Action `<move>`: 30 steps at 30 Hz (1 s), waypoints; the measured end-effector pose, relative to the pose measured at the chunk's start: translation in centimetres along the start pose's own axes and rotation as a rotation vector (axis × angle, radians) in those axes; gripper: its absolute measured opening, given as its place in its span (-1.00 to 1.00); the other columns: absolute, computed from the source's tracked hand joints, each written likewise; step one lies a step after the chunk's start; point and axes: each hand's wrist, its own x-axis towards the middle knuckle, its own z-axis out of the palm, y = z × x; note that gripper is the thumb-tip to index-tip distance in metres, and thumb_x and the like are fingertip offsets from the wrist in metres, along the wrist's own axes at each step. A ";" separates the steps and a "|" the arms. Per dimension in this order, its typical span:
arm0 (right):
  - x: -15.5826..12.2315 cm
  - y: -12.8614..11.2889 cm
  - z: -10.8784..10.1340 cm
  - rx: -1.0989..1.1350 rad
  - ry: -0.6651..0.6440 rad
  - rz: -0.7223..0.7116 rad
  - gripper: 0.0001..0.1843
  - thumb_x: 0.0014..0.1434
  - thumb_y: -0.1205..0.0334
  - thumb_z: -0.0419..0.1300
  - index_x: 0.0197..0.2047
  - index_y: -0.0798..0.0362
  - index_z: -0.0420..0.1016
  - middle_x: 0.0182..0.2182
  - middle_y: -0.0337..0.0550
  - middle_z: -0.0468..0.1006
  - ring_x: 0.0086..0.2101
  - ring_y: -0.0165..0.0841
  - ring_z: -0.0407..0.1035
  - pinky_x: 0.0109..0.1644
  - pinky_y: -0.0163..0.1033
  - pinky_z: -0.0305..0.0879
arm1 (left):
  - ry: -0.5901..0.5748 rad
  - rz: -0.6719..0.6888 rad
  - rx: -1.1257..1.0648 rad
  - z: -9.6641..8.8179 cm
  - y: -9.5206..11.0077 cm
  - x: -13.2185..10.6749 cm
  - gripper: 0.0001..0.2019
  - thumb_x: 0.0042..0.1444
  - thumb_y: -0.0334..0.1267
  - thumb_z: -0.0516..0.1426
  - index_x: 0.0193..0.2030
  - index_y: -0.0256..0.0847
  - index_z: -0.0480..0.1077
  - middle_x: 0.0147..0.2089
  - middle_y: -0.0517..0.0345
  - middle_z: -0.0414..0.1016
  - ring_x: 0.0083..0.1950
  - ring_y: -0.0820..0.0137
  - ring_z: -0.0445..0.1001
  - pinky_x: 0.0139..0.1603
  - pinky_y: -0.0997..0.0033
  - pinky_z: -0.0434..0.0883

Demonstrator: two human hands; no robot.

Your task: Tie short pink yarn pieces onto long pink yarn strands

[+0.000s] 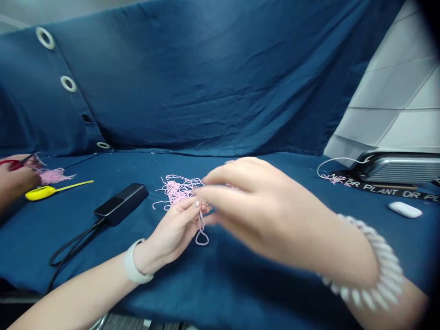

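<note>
A tangle of thin pink thread (177, 189) lies on the blue cloth (240, 284) in the middle. My left hand (172, 236), with a pale band at the wrist, pinches a strand of it, and a small loop hangs below the fingertips. My right hand (264, 211) is raised just to the right of the left fingertips, fingers drawn together toward the same strand. It is blurred by motion, so what it holds is unclear. A coiled white band circles my right wrist.
A black power brick (121, 203) with its cable lies left of the thread. Further left are a yellow tool (44, 191), another pink bundle (53, 175) and another person's hand (12, 181). A silver device (398, 169) and white small case (404, 209) sit right.
</note>
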 end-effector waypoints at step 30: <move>1.1 9.2 6.0 0.267 0.136 0.253 -0.68 0.24 0.17 0.06 -0.51 0.10 0.39 -0.55 -0.26 0.39 -0.49 -0.47 0.26 -0.36 -0.34 0.14 | -0.348 -0.186 -0.216 -0.6 -0.6 0.7 -0.78 -0.07 -0.24 0.29 -0.28 -0.25 0.42 -0.46 0.21 0.45 -0.63 0.66 0.26 -0.48 0.53 0.40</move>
